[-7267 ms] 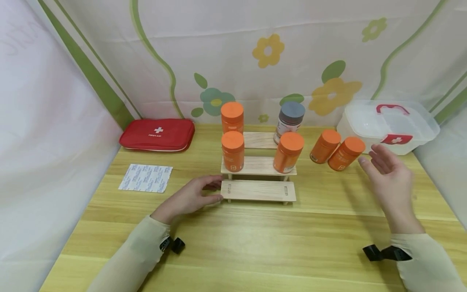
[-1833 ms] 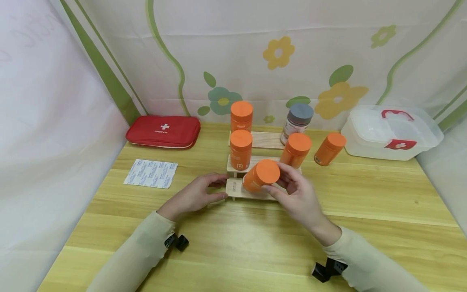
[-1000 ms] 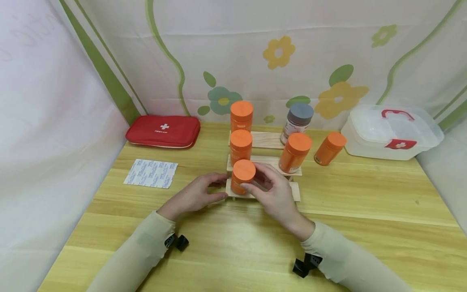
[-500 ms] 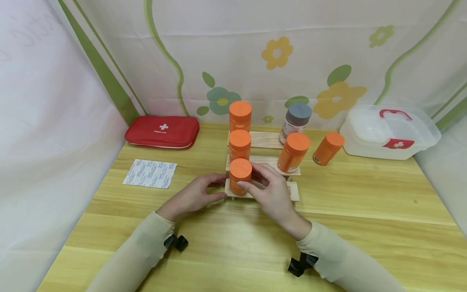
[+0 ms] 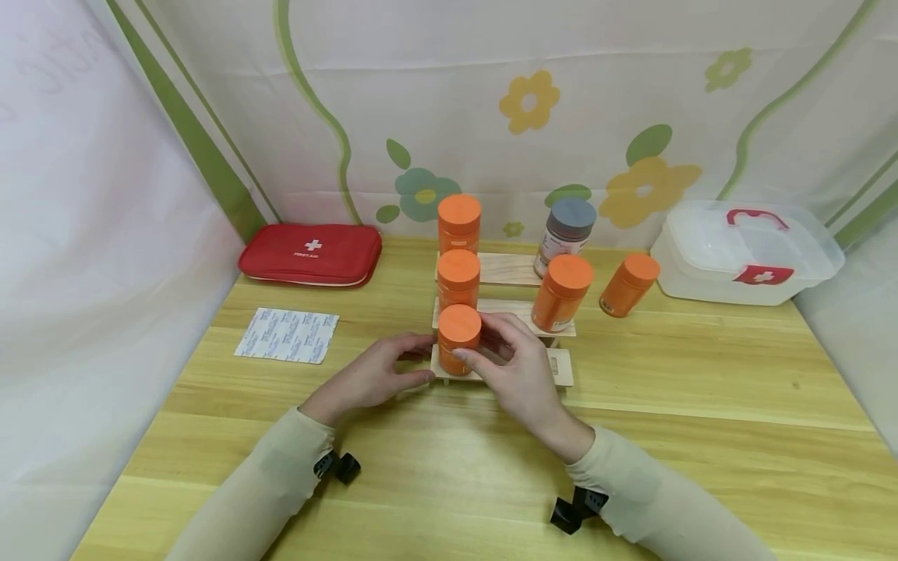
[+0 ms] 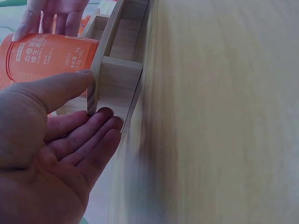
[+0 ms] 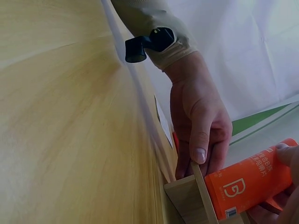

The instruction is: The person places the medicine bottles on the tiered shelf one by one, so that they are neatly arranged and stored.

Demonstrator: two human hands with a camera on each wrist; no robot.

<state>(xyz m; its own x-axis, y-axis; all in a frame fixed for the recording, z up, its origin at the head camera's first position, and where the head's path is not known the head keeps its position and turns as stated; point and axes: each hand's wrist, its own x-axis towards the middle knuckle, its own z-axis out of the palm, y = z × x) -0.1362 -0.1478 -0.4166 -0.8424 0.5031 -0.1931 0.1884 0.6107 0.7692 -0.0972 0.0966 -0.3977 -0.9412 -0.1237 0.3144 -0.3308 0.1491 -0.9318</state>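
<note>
In the head view a tiered wooden display stand (image 5: 561, 368) carries several orange-lidded supplement bottles and one grey-lidded bottle (image 5: 570, 226). My right hand (image 5: 522, 374) holds an orange supplement bottle (image 5: 459, 335) between thumb and fingers, upright at the left end of the front step. My left hand (image 5: 372, 374) holds the left end of that step; in the left wrist view its thumb lies at the board edge and its fingertips touch the leg. Behind the held bottle, another orange bottle (image 5: 459, 276) and a back-row orange bottle (image 5: 459, 222) are partly hidden. An orange bottle (image 5: 563, 292) stands on the middle step's right end.
One loose orange bottle (image 5: 630, 284) stands on the table right of the stand, beside a clear lidded first-aid box (image 5: 751, 249). To the left lie a red first-aid pouch (image 5: 309, 253) and a white printed sheet (image 5: 288, 335). A patterned curtain (image 5: 435, 117) closes off the back.
My right hand has brought one of the two loose orange bottles from the table's right to the front step, then slid it to the left end. My left hand has stayed at the stand.
</note>
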